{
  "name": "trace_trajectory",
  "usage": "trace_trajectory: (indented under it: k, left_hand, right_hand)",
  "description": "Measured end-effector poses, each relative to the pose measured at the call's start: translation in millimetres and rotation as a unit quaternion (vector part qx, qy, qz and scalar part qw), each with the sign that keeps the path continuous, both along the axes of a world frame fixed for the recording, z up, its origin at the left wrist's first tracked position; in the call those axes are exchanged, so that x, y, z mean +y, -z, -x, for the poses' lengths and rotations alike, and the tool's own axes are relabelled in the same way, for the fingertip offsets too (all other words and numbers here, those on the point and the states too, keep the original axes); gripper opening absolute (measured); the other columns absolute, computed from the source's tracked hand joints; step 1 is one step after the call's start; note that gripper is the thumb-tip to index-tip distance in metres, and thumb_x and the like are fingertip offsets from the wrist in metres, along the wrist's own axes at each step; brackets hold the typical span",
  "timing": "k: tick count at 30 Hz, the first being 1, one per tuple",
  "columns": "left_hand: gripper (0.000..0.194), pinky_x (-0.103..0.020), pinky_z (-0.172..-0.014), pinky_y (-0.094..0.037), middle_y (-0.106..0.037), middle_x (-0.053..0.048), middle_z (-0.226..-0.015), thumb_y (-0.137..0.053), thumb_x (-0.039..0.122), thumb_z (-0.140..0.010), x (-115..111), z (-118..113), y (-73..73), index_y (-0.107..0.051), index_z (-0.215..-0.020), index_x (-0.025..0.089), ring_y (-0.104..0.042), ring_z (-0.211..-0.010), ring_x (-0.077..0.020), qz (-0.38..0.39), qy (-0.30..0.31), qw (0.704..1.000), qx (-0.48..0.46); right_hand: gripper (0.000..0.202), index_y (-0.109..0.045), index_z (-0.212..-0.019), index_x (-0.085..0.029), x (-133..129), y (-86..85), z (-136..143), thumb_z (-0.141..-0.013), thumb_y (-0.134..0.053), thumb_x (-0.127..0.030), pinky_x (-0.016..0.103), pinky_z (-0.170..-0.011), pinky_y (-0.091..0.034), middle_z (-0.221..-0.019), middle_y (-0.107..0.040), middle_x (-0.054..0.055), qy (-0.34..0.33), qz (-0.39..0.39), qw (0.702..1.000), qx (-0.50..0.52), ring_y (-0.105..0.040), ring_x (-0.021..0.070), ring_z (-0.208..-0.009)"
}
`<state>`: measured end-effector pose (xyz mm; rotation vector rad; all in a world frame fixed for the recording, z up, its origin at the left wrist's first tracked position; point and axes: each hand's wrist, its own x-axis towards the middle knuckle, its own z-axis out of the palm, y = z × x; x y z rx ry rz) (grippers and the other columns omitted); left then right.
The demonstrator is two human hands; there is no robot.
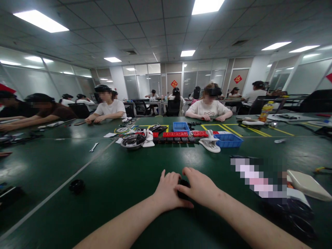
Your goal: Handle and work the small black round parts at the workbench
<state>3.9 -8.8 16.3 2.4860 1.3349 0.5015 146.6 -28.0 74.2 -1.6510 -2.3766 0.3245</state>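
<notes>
Curling around a small black object [184, 184] from opposite sides, the bare left hand [169, 191] and the bare right hand [202, 185] are both half open, thumbs apart from fingers; whether either grips it firmly cannot be told, since they mostly hide it. It sits between them, over the near part of the glossy green counter [129, 180]. Well to the left lies a round black part [76, 186]; beyond the hands stands a blue plastic tray [229, 141].

Open tabletop [145, 166], white clamps [211, 142] beyond
</notes>
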Motion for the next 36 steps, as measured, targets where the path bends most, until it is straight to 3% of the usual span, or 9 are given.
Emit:
trace_trajectory:
  k: [4,12,16,21,28,33,36]
  left_hand:
    - [0.066,-0.055,-0.100,-0.019,-0.057,-0.007,-0.088,-0.061,0.070,-0.052,-3.5,-4.4,1.1,-0.055,-0.091,0.017,-0.052,-0.091,-0.0295,-0.026,-0.038,0.998,0.044]
    - [0.046,-0.051,-0.099,-0.022,-0.057,-0.002,-0.075,-0.062,0.061,-0.058,8.3,2.5,1.6,-0.055,-0.074,0.018,-0.055,-0.082,-0.0243,-0.028,-0.007,0.999,0.027]
    - [0.045,-0.046,-0.097,-0.027,-0.059,-0.001,-0.081,-0.070,0.051,-0.056,16.3,8.7,2.2,-0.058,-0.084,0.018,-0.055,-0.084,-0.0236,-0.003,0.052,0.999,0.000]
    - [0.040,-0.033,-0.082,-0.038,-0.060,0.001,-0.085,-0.073,0.045,-0.058,24.5,16.4,4.4,-0.060,-0.086,0.019,-0.055,-0.083,-0.0207,0.019,0.137,0.990,-0.015]
    - [0.038,-0.038,-0.093,-0.031,-0.063,0.002,-0.085,-0.077,0.035,-0.052,30.7,16.0,12.0,-0.061,-0.083,0.018,-0.057,-0.081,-0.0200,0.043,0.145,0.988,-0.028]
    - [0.041,-0.038,-0.092,-0.033,-0.062,0.001,-0.089,-0.075,0.038,-0.054,27.5,15.8,8.1,-0.061,-0.088,0.019,-0.056,-0.085,-0.0219,0.037,0.148,0.988,-0.026]
    - [0.058,-0.037,-0.088,-0.037,-0.058,-0.002,-0.100,-0.076,0.046,-0.051,21.2,15.6,1.5,-0.057,-0.100,0.022,-0.053,-0.091,-0.0244,0.047,0.135,0.989,-0.043]
  right_hand:
    - [0.026,-0.054,-0.085,-0.016,0.6,5.4,4.7,-0.076,-0.054,-0.040,0.030,-0.064,-0.042,-0.087,-0.059,0.009,0.011,0.011,0.999,-0.048,-0.058,0.0223,-0.078]
    - [0.025,-0.056,-0.088,-0.016,4.5,4.6,1.7,-0.073,-0.057,-0.036,0.030,-0.066,-0.042,-0.088,-0.059,0.008,-0.015,0.021,0.999,-0.026,-0.057,0.0218,-0.079]
    - [0.024,-0.059,-0.092,-0.016,4.7,-1.2,-4.3,-0.071,-0.059,-0.026,0.030,-0.073,-0.042,-0.091,-0.058,0.008,-0.096,0.025,0.995,0.004,-0.055,0.0210,-0.086]
    - [0.037,-0.062,-0.098,-0.017,4.0,-7.2,-10.6,-0.062,-0.058,-0.007,0.027,-0.080,-0.042,-0.096,-0.060,0.006,-0.228,0.043,0.972,0.046,-0.054,0.0187,-0.091]
    - [0.024,-0.064,-0.066,-0.016,4.3,9.6,-0.5,-0.062,-0.050,0.002,0.024,-0.080,-0.042,-0.078,-0.064,0.002,-0.314,0.037,0.944,0.095,-0.056,0.0147,-0.082]
    - [0.026,-0.062,-0.072,-0.017,2.2,7.2,0.2,-0.060,-0.048,0.002,0.026,-0.078,-0.041,-0.077,-0.062,0.001,-0.292,0.012,0.950,0.112,-0.055,0.0143,-0.078]
    - [0.024,-0.061,-0.079,-0.017,0.6,-0.8,-2.6,-0.062,-0.050,-0.003,0.027,-0.077,-0.040,-0.083,-0.060,0.003,-0.232,-0.025,0.965,0.118,-0.053,0.0163,-0.083]
